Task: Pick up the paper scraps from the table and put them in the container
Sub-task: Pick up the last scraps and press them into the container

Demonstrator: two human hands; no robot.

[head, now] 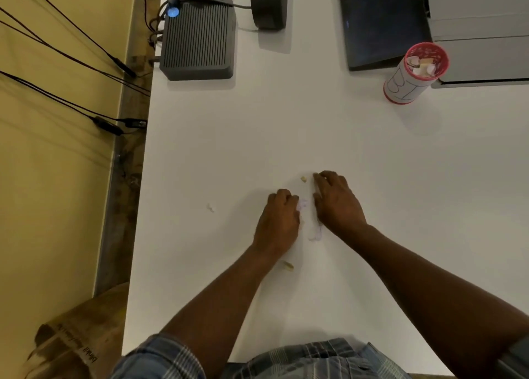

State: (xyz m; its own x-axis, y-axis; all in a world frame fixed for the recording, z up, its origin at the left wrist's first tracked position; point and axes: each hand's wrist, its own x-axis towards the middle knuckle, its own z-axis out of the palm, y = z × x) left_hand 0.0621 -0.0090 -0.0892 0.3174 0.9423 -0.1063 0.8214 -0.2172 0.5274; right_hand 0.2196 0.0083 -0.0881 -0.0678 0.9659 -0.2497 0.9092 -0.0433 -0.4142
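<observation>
A plaid shirt (312, 358) fills the bottom edge, and from it two bare forearms reach out over the white table (357, 155). The left hand (277, 221) lies knuckles up with its fingers curled under; white paper scraps (304, 204) show at its fingertips, but whether it actually pinches them cannot be told. The right hand (336, 199) sits just beside it, fingers bent and tips down on the table, its side against a longer heap of white scraps (315, 232) that lies in the gap between the two hands; its hold is likewise unclear. A small tan scrap (303, 179) lies just left of the right hand's fingertips, apart from them. Another tan scrap (288, 266) lies near the left wrist, and a white scrap (211, 207) lies alone, well to the left of the left hand. The container (415, 73), a red-rimmed cylinder wrapped in white paper, stands upright far off to the upper right, with several scraps already inside. Behind it are a dark tablet (380, 20) and a grey laptop (481, 32); a ribbed dark box (199, 40) sits at the table's far left.
</observation>
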